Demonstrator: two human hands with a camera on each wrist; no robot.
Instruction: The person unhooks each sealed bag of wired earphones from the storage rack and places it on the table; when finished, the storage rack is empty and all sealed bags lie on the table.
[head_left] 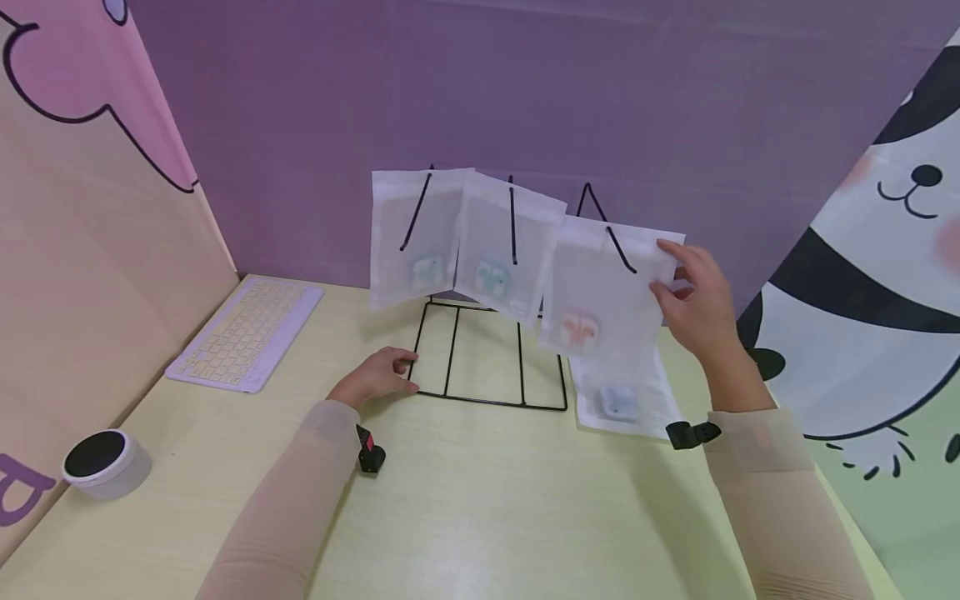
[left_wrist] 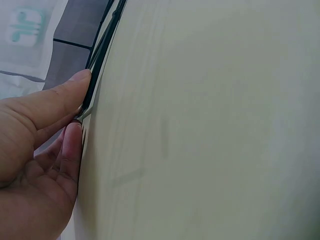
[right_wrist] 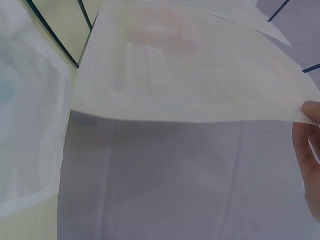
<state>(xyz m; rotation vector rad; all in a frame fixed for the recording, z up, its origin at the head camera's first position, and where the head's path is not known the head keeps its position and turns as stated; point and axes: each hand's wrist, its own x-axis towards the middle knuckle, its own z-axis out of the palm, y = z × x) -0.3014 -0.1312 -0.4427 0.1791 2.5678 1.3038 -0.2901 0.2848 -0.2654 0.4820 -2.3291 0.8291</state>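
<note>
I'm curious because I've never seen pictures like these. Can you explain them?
There's no robot, just a person's left hand and right hand. The wide picture comes from a camera on the person's head; the two close ones come from wrist cameras. On the table are a black wire rack, a purple keyboard and a white tub with a dark top. Three white packets hang on the rack's hooks, and another packet lies on the table. The left hand holds the rack's base; the right hand pinches the hanging packet with the red shape.
</note>
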